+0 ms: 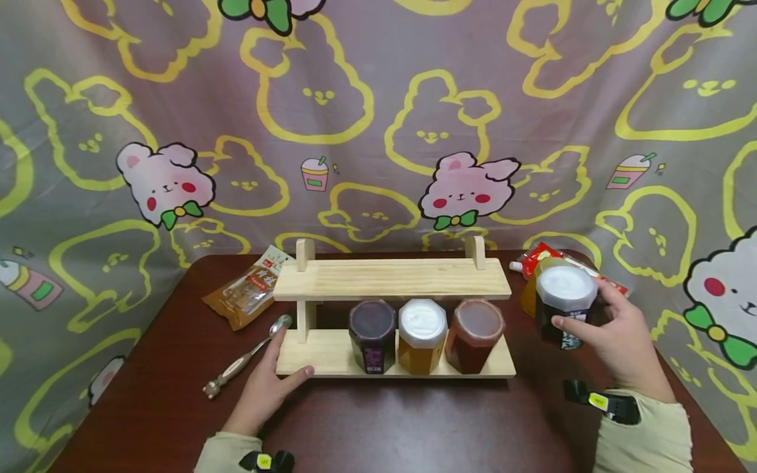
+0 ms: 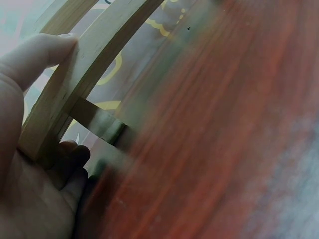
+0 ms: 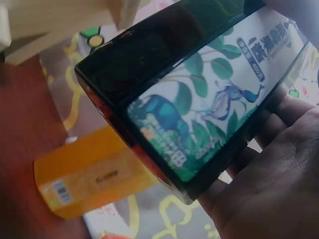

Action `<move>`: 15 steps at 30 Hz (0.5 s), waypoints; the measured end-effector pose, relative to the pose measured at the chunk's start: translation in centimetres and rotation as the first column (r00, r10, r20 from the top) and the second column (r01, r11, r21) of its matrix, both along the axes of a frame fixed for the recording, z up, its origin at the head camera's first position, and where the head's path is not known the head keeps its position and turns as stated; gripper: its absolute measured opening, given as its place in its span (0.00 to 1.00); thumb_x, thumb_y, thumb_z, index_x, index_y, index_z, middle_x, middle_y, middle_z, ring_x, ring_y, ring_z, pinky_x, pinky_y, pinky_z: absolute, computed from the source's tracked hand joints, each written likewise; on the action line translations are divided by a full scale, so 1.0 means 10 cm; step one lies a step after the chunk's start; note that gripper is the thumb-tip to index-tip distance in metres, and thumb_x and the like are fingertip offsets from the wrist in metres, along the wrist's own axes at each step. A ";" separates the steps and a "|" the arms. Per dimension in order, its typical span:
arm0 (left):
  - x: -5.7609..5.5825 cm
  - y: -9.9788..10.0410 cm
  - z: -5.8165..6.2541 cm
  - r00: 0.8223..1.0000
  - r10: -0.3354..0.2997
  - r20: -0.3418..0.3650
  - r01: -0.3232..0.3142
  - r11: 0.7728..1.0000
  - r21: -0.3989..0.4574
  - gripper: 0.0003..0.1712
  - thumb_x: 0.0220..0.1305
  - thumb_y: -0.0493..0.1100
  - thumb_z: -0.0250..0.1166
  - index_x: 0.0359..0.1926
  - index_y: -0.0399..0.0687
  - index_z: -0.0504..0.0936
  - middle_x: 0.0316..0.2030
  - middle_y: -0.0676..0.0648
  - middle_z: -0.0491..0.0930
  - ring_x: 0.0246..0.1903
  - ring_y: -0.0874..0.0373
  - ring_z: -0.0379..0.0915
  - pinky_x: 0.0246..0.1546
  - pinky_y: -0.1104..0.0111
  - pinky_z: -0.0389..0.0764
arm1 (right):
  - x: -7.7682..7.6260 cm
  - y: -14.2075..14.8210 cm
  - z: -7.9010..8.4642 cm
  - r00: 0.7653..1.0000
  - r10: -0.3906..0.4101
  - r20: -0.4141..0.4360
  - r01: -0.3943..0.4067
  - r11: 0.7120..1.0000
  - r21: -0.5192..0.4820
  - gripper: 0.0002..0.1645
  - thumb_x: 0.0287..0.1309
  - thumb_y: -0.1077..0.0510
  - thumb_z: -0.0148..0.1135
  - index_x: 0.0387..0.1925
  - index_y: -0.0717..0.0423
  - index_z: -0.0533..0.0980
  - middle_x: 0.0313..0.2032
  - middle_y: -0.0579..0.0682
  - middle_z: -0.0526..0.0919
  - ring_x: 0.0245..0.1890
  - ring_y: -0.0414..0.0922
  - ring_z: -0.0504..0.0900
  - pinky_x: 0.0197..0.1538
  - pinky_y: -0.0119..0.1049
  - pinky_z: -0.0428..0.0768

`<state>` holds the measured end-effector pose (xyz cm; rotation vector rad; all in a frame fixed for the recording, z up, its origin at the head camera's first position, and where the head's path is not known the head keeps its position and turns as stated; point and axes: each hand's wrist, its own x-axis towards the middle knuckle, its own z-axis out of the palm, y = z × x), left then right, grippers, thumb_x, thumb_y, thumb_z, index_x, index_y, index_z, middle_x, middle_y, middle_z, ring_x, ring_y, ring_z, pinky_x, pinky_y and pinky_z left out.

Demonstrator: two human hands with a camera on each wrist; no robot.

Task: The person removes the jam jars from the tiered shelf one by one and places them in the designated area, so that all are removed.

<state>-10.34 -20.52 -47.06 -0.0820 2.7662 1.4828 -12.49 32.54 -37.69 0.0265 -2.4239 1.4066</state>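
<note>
My right hand point(image 1: 629, 345) grips a dark jar point(image 1: 550, 318) with a white lid, held off the table at the right. In the right wrist view the jar point(image 3: 164, 94) is tilted, its leafy printed label facing the camera. My left hand point(image 1: 266, 391) holds the left end of a two-tier wooden rack point(image 1: 390, 277); the left wrist view shows the thumb on the board point(image 2: 82, 59) and fingers curled beneath it. On the lower tier stand a purple-dark jar point(image 1: 371, 335), an amber jar point(image 1: 422, 335) with a white lid and a reddish-brown jar point(image 1: 475, 335).
Behind the held jar stands an orange-yellow jar point(image 3: 94, 172), near a red packet point(image 1: 538, 255) at the back right. A brown snack packet point(image 1: 245, 289) and a spoon point(image 1: 248, 358) with a bear-tipped handle lie left of the rack. A patterned curtain point(image 1: 367, 131) hangs behind the table.
</note>
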 end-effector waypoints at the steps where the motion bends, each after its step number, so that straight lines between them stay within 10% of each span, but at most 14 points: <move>1: 0.00 0.00 0.00 1.000 -0.001 -0.001 0.001 1.000 -0.001 0.61 0.59 0.56 0.74 0.80 0.46 0.46 0.76 0.33 0.52 0.73 0.37 0.50 0.71 0.43 0.54 | 0.00 0.02 -0.02 1.000 -0.007 0.008 0.007 1.000 0.004 0.44 0.52 0.63 0.77 0.69 0.56 0.68 0.51 0.34 0.73 0.49 0.30 0.72 0.45 0.15 0.71; 15: 0.01 0.01 0.01 0.999 -0.007 -0.036 0.007 1.000 -0.011 0.60 0.59 0.54 0.74 0.80 0.44 0.47 0.75 0.31 0.53 0.73 0.35 0.52 0.70 0.42 0.55 | -0.07 0.24 -0.23 0.989 -0.084 0.118 0.077 0.995 0.058 0.47 0.57 0.55 0.74 0.72 0.63 0.61 0.58 0.57 0.72 0.49 0.30 0.68 0.43 0.14 0.69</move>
